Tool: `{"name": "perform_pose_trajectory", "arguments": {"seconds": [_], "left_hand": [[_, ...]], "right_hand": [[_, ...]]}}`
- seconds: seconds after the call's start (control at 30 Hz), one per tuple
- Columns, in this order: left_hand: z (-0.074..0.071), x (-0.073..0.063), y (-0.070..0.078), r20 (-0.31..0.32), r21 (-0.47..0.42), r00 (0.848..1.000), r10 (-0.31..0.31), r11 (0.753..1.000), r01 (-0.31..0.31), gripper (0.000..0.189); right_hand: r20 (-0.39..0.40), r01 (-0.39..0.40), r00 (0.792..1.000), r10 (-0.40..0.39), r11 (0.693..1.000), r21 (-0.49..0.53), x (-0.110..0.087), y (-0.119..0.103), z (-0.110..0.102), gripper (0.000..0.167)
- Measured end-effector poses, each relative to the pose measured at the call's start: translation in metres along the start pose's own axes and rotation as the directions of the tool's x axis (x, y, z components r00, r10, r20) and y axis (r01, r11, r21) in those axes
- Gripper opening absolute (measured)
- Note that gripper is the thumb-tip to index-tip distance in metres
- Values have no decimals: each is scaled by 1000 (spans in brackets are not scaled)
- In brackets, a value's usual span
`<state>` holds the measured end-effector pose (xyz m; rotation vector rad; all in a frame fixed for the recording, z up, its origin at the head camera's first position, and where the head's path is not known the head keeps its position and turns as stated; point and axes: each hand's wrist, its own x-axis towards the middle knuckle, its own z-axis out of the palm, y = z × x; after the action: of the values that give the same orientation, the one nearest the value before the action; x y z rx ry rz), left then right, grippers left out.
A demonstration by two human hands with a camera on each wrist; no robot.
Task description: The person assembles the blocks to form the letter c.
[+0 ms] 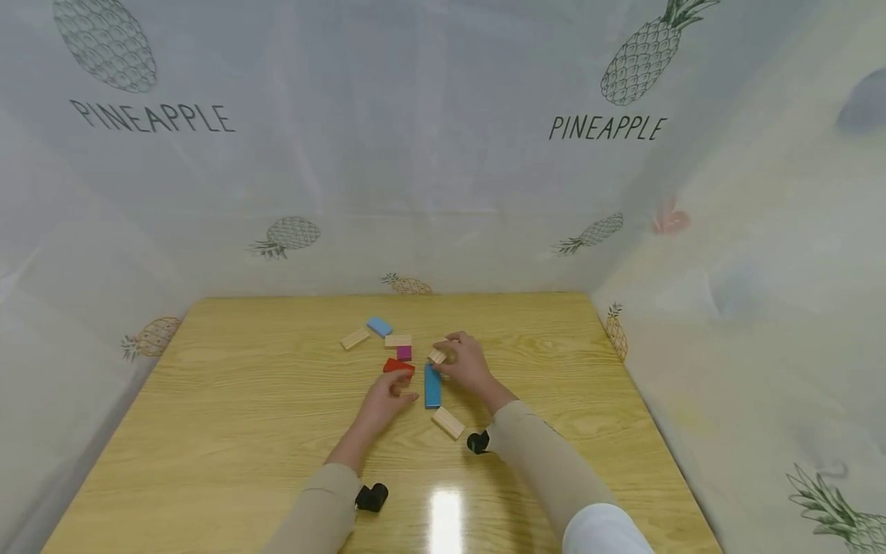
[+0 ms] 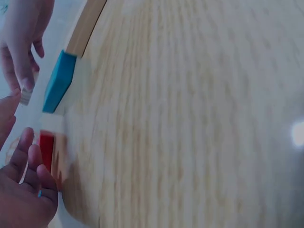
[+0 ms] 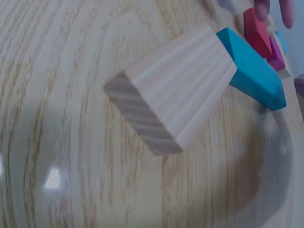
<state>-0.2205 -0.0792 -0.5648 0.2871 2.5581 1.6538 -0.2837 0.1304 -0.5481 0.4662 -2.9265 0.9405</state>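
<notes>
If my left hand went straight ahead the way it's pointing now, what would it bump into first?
Most likely the red block, right at the fingertips of your left hand in the head view. Depth is hard to judge there, so they may be touching.

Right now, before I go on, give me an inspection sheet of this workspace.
Surface: wood-grain tabletop, with bright glare on the person's side.
Job's things: held wooden block; red block; blue block lying flat.
Clutter: purple block, light-blue block, far-left wooden block, far-middle wooden block, near wooden block.
Grips: right hand pinches the held wooden block; left hand is at the red block, contact uncertain.
Cables: nothing seen.
Surroundings: pineapple-print sheeting behind the tabletop and along both sides.
</notes>
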Motion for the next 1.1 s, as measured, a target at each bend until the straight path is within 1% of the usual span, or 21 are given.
{"name": "perform_pose_trajectory", "arguments": {"seconds": [0.1, 0.27, 0.43, 0.5, 0.57, 0.7, 0.83, 1.1], "left_hand": [[4, 0, 1, 11, 22, 1000, 3, 1000, -4, 44], [10, 1, -1, 30, 44, 999, 17, 999, -18, 42], [16, 3, -6, 45, 71, 997, 66, 995, -69, 41], [17, 4, -8, 49, 106, 994, 98, 989, -103, 40], [19, 4, -9, 44, 147, 992, 118, 981, -123, 39], [22, 4, -10, 21, 230, 992, 127, 965, -128, 38], [24, 5, -8, 9, 282, 992, 126, 951, -124, 38], [29, 7, -14, 9, 317, 990, 139, 939, -135, 38]], "right_hand": [[6, -10, 1000, 10, 1000, 18, 0, 2, 1, 44], [-2, -19, 1000, 19, 999, 37, -1, 5, 4, 43], [-3, -55, 998, 55, 995, 78, -1, 5, 5, 42], [3, -72, 997, 72, 994, 81, 0, 5, 6, 42], [6, -83, 997, 83, 993, 78, 0, 6, 7, 42], [2, -92, 996, 92, 993, 80, 3, 10, 9, 41], [-10, -89, 996, 90, 993, 80, 7, 15, 10, 41], [-15, -98, 995, 99, 993, 65, 12, 22, 14, 39]]}}
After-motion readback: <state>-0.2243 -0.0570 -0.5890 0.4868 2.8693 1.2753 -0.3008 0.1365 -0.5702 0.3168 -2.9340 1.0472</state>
